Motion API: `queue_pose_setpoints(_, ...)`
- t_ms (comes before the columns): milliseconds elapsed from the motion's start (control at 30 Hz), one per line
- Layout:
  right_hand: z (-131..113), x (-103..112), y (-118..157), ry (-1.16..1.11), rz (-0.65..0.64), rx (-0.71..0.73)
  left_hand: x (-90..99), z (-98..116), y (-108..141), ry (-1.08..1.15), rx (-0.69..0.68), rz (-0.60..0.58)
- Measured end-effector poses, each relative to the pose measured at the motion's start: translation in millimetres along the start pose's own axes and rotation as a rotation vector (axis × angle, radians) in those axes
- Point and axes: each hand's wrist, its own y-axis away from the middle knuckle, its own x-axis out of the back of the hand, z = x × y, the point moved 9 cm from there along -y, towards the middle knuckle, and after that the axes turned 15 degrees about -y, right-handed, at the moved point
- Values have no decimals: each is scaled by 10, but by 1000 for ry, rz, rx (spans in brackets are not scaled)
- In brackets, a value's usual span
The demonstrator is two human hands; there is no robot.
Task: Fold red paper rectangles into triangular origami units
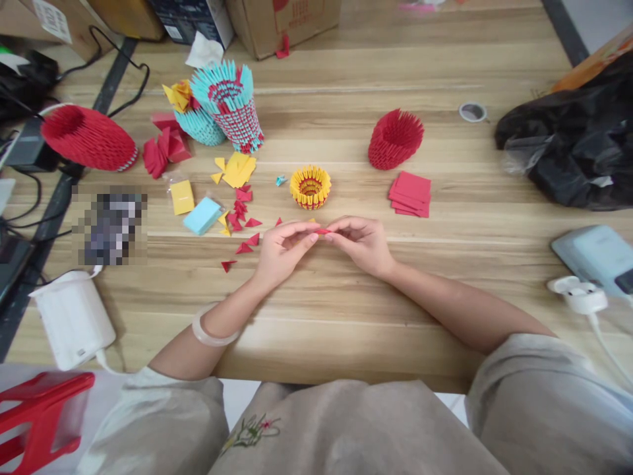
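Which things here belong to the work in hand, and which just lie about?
Likely in the work:
red paper piece between left hand and right hand
loose red triangles
yellow-rimmed bowl
red sheets

Apparently just lying about:
earphone case
black bag
cardboard box

Red paper (323,231) between both hands (324,247)

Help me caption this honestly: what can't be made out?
All in the head view:
Red paper piece: folds, hidden by left hand and right hand.
Pixelated object: identity, masked by blocks.
Black plastic bag: contents, hidden by plastic.
Red stool: remainder, cut off by left edge.
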Motion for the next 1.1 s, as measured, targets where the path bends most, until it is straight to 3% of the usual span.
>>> queue_pose_setpoints(100, -77, -4, 16, 38, -16, 83, -24, 73, 19, -103, -91, -25)
queue_pose_setpoints(233, -145, -15, 27, 40, -33, 149, -28, 78, 40, -143, -112, -23)
queue_pose_setpoints(400, -120, -33, -6, -5, -64, 108, 12, 140, 61, -257, -189, 18)
queue_pose_setpoints(700, -126, -40, -32, 172, -131, 127, 12, 373, 97, -538, -385, 69)
queue_pose_setpoints(800, -19, -12, -56, 113, -127, 40, 12, 318, 81, -503, -353, 65)
queue_pose_setpoints(933, 104, -74, -93, 2, -200, -51, 23, 108, 32, -391, -197, 25)
queue_pose_setpoints(1033, -28, 14, -200, 110, -223, -5, 92, -16, -13, -429, -104, 35)
queue_pose_setpoints(1100, -257, 257, -323, 337, -150, 67, 210, -80, -60, -454, -49, 88)
